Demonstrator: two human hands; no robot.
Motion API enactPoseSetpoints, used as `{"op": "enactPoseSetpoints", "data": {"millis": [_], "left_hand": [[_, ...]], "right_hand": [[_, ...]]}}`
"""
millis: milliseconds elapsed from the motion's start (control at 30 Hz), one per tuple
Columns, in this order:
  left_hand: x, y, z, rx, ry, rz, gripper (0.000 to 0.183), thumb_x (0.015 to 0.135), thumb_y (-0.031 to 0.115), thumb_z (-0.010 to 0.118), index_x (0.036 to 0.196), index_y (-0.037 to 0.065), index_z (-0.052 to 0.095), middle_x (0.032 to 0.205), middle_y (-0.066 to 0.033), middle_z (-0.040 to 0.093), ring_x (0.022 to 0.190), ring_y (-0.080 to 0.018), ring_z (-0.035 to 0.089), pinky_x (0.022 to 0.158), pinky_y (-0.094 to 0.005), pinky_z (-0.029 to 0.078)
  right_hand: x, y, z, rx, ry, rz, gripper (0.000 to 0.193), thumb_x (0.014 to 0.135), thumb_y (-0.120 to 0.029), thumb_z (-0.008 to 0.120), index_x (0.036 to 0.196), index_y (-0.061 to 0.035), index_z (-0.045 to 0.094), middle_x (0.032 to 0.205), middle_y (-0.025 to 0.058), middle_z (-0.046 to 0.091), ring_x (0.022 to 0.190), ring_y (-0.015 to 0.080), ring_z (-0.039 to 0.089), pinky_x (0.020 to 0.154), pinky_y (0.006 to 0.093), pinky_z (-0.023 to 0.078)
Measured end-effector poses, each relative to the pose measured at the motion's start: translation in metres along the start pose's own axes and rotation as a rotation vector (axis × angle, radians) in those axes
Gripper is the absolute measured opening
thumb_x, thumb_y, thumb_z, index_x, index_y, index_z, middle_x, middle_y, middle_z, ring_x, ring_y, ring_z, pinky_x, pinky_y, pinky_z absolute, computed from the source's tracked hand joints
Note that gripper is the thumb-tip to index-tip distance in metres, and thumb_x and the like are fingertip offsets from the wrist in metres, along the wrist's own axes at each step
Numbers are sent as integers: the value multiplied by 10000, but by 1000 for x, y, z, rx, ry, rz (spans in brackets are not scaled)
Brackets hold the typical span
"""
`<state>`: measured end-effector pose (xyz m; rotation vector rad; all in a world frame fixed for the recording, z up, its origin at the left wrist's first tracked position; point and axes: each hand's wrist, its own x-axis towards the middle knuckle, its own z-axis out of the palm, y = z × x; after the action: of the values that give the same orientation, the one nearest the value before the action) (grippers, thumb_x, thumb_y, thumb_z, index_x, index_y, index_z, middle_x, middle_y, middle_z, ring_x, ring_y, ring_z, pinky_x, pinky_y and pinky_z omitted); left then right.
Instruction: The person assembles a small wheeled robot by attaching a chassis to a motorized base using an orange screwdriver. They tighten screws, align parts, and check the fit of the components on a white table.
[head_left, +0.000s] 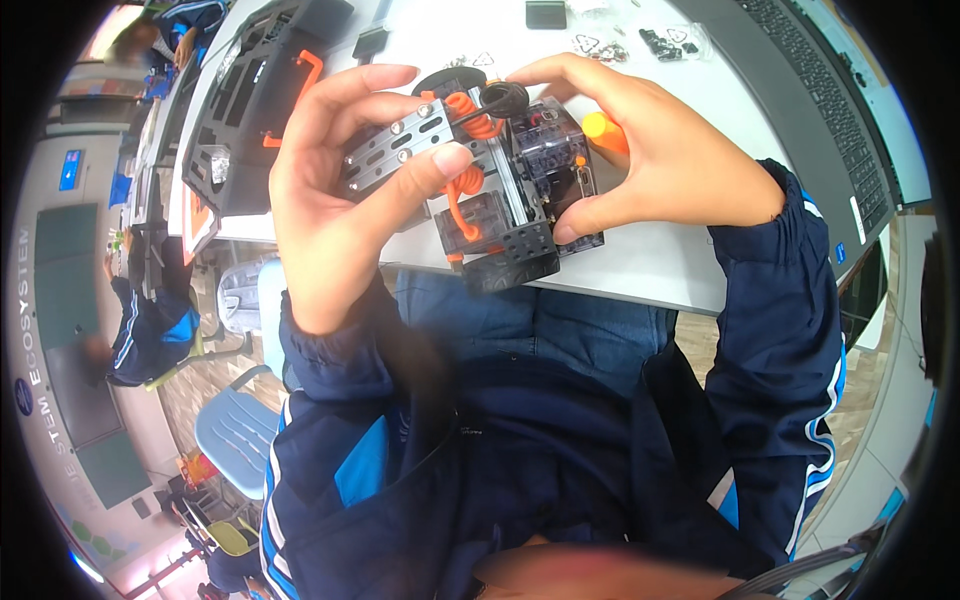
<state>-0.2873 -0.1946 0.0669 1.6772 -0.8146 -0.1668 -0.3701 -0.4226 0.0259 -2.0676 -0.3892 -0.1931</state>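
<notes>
Between both hands, raised over the table's near edge, is a small wheeled robot car (pixel 500 170) with a grey slotted metal frame, dark translucent modules, black wheels and coiled orange cables (pixel 465 185). My left hand (pixel 335 190) grips its left end, thumb on top of the slotted plate and fingers on the far side. On the right end, my right hand (pixel 670 150) closes around the dark modules with thumb near and fingers far. An orange, yellow-capped handle-like piece (pixel 603 130) sits in that hand's palm; its other end is hidden.
A white table (pixel 640 270) bears small clear bags of black parts (pixel 670 45) at the far side. At right is a laptop (pixel 800 90). A black case with orange latches (pixel 255 110) stands at left. Blue chairs (pixel 235 435) and other people (pixel 150 330) are beyond it.
</notes>
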Motion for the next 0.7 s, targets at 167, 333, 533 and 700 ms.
{"op": "enactPoseSetpoints", "data": {"millis": [167, 333, 533, 700], "left_hand": [[0, -3, 1, 43, 11, 53, 496, 752, 6, 791, 1200, 7, 576, 981, -71, 667, 902, -114, 625, 741, -220, 496], [-2, -3, 1, 69, 23, 36, 508, 741, 42, 805, 1199, 20, 587, 988, -49, 654, 1000, -149, 584, 914, -297, 439], [-2, -8, -3, 68, 9, 68, 503, 746, 74, 809, 1199, 27, 595, 1008, -46, 640, 1014, -154, 559, 927, -301, 417], [-4, -5, -3, 53, 18, 36, 470, 741, 78, 816, 1161, 24, 614, 1014, -51, 643, 1008, -152, 566, 937, -303, 416]], "right_hand": [[1, -1, -6, -15, -35, 52, 708, 643, -170, 856, 1267, -10, 561, 1118, 107, 624, 1114, 220, 563, 996, 334, 403], [-1, -4, -12, 37, -63, 135, 640, 688, -199, 848, 1248, -21, 592, 1099, 89, 628, 1080, 194, 572, 961, 305, 412], [0, -13, -27, 251, -98, 350, 541, 782, -241, 767, 1253, -31, 604, 1067, 39, 632, 925, 106, 581, 820, 236, 457], [0, -6, -41, 543, -128, 322, 510, 907, -339, 588, 1289, -2, 580, 1093, 85, 667, 808, 82, 635, 682, 183, 502]]}}
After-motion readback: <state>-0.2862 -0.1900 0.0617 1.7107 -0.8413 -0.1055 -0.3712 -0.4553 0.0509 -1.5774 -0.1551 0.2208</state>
